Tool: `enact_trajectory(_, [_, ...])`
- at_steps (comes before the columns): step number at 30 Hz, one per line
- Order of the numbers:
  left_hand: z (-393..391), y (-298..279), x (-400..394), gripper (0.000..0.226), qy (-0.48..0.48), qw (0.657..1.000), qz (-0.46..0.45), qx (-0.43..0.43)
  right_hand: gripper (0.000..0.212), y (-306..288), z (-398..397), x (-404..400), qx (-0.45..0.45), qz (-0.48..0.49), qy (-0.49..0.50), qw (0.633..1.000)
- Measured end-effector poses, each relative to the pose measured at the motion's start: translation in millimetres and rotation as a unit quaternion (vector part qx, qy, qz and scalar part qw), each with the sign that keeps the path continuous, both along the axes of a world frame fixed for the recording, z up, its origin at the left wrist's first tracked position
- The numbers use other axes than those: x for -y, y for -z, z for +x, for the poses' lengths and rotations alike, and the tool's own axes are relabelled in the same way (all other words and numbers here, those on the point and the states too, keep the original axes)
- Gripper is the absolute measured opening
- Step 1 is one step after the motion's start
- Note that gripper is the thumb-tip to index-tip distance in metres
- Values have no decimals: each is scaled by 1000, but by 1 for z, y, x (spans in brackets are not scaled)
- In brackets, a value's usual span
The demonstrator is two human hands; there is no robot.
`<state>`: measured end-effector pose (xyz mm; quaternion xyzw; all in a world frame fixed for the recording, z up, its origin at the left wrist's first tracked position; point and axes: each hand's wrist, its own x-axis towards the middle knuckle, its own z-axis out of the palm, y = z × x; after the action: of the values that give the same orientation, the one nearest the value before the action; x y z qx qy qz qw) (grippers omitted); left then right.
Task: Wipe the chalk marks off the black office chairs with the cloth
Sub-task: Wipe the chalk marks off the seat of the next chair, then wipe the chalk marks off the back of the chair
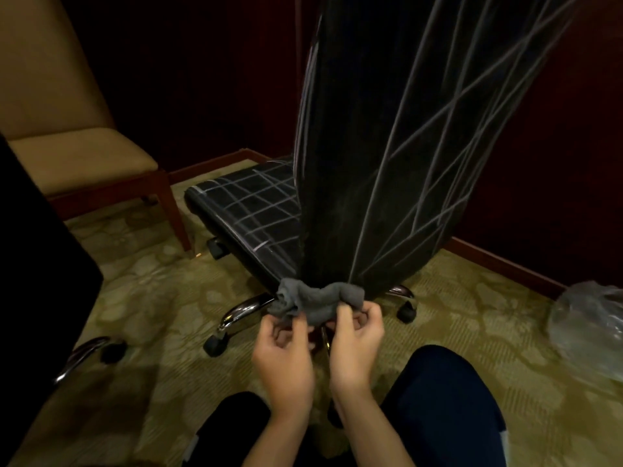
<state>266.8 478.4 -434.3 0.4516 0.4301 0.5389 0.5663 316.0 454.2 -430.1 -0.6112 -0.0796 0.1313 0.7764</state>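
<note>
Patterned carpet (161, 298) fills the lower frame. At lower centre the left hand (281, 355) and right hand (357, 338) both pinch a bunched grey cloth (313, 301), fingers curled on it. Directly above rises the black office chair (387, 146), its long back upright and chalk marks (435, 129) crossing it; the top is cut off.

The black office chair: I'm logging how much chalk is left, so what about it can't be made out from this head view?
- Top of the backrest: cut off by the upper frame edge.
- Rear part of the seat: hidden behind the backrest.
- Backrest's bottom edge: covered by the grey cloth that the left hand and right hand hold.
- Second chair at left: too dark to judge.
</note>
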Motion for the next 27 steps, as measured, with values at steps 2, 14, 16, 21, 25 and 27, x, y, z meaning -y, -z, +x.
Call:
enact_trajectory(2, [0,-20,-7,11,-6,1000,20,20,10,-20,4,-9,30,18,-7,999])
enact_trajectory(14, [-21,-11,-56,14,-39,995,1,-87,18,-8,-13,-63,105,-115,59,986])
enact_trajectory(16, [-23,-7,-61,15,-29,997,-27,-69,17,-6,-17,-69,110,-128,69,983])
enact_trajectory(21, [-28,-1,-78,21,-2,996,-54,-74,16,0,-22,-82,75,-133,80,985])
enact_trajectory(25, [-32,10,-90,9,-50,977,-14,-209,19,-5,-23,-85,48,-125,77,988])
enact_trajectory(27, [-31,10,-96,6,-49,978,-8,-202,17,-5,-24,-89,37,-130,70,988])
